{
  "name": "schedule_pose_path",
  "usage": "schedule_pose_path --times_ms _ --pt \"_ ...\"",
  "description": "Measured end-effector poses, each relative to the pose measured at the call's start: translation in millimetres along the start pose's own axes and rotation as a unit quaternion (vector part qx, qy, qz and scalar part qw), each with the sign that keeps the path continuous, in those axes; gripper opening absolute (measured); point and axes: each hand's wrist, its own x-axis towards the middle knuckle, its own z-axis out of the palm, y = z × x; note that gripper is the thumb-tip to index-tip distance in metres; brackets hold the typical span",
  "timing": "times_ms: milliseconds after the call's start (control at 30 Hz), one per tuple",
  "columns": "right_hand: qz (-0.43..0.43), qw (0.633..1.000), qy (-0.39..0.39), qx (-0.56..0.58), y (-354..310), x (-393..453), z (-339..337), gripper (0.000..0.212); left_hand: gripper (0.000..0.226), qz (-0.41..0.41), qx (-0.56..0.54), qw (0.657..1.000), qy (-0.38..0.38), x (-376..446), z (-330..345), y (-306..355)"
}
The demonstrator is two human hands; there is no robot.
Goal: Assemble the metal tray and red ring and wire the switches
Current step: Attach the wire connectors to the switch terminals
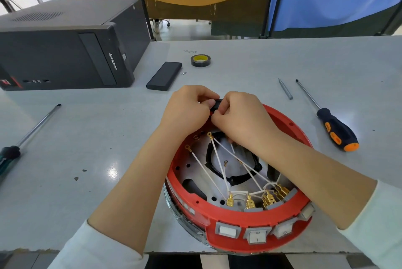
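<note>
- Red ring (289, 129) sat at near table (108, 138) edge, with metal tray (195, 173) seated inside it.
- Left hand (187, 110) and right hand (241, 116) met at ring's far rim, fingers of both curled.
- Small black part (217, 103) was pinched between the two hands, just above the far rim; its exact shape hidden by fingers.
- White wires (208, 171) ran across tray from ring terminals near the hands to brass connectors (250, 201) at near rim.
- Grey switches (254, 234) lined ring's near outer wall, well apart from the fingers.
- Orange-black screwdriver (335, 129) lay right of ring; another screwdriver (28, 136) far left.
- Tape roll (200, 60), black case (164, 75) and computer tower (65, 51) lay beyond the hands.
</note>
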Motion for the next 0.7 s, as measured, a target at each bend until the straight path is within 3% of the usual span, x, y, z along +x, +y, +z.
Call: schedule_pose_path --times_ms 167,467,633,700 --pt "-0.025 0.998 0.000 -0.057 -0.4 -1.4 0.3 0.011 0.022 0.000 0.010 1.000 0.011 0.3 1.8 -0.4" --pt "-0.031 0.999 0.002 -0.042 2.4 2.4 1.0 0.009 0.024 0.007 0.048 0.999 -0.004 -0.5 0.0 1.3" --pt "-0.068 0.994 -0.044 -0.077 -1.2 1.3 -17.8 0.030 0.023 -0.012 0.005 1.000 -0.012 -1.6 -2.8 5.1" --pt "-0.067 0.992 -0.048 -0.097 0.1 -2.7 -31.4 0.026 0.021 -0.014 0.014 1.000 -0.008 0.8 -2.4 5.8"
